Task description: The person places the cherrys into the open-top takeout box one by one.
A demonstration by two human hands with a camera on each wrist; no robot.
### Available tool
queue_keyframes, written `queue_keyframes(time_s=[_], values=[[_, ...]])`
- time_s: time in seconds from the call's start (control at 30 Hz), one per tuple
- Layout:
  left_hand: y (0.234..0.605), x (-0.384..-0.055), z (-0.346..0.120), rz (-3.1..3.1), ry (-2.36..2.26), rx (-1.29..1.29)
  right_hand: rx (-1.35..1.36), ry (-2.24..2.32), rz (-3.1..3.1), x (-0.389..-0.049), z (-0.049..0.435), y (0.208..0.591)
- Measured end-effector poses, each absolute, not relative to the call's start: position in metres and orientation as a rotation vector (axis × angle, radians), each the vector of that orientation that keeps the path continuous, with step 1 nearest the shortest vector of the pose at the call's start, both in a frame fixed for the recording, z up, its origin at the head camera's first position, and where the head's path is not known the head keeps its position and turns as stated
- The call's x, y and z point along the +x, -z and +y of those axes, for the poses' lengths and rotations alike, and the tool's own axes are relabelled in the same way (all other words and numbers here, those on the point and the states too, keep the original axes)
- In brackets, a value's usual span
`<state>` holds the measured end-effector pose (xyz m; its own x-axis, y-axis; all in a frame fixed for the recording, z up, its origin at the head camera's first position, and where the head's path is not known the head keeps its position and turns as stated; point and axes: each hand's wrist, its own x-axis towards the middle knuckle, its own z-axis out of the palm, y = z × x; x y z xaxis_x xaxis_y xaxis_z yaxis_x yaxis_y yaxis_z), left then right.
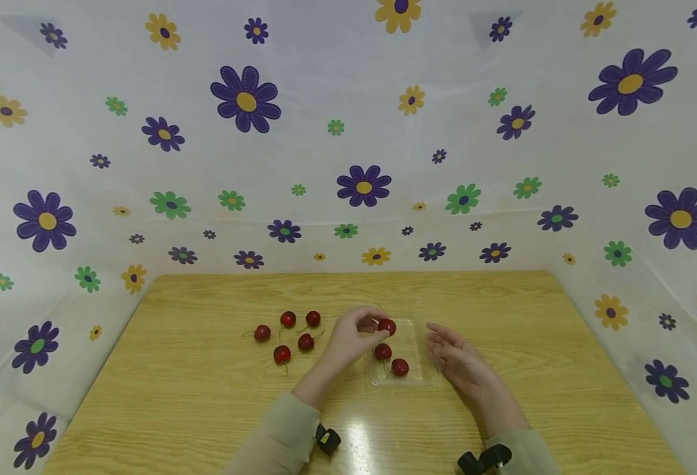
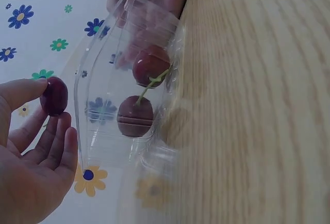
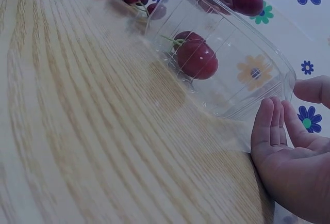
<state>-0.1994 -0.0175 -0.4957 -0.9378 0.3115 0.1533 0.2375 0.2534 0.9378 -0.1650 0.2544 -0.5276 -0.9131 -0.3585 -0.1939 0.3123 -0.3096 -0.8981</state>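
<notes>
Between thumb and fingertips, my left hand (image 1: pixel 348 338) pinches a dark red cherry (image 1: pixel 387 326) over the left side of a clear plastic container (image 1: pixel 417 349). The left wrist view shows this held cherry (image 2: pixel 54 97) just outside the near wall, at about rim height. Two more cherries, one red (image 1: pixel 382 352) and one nearer the front (image 1: pixel 399 367), lie inside the container with green stems. My right hand (image 1: pixel 465 364) is at the container's right side, fingers loosely extended. In the right wrist view its fingertips (image 3: pixel 266 108) are right at the container's end wall.
Several loose cherries (image 1: pixel 282 355) with stems lie on the wooden table (image 1: pixel 194 396) left of the container. A white cloth (image 1: pixel 301 145) printed with flowers hangs behind the table and along both sides. Each wrist wears a black camera (image 1: pixel 328 439).
</notes>
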Motion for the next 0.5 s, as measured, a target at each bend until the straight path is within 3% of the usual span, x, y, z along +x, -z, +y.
queue_keyframes(time_s=[0.5], values=[[0.5013,-0.1902,-0.0086,2.587,-1.575,0.734,0.012,2.213,1.596,-0.1657,0.2516,0.5256]])
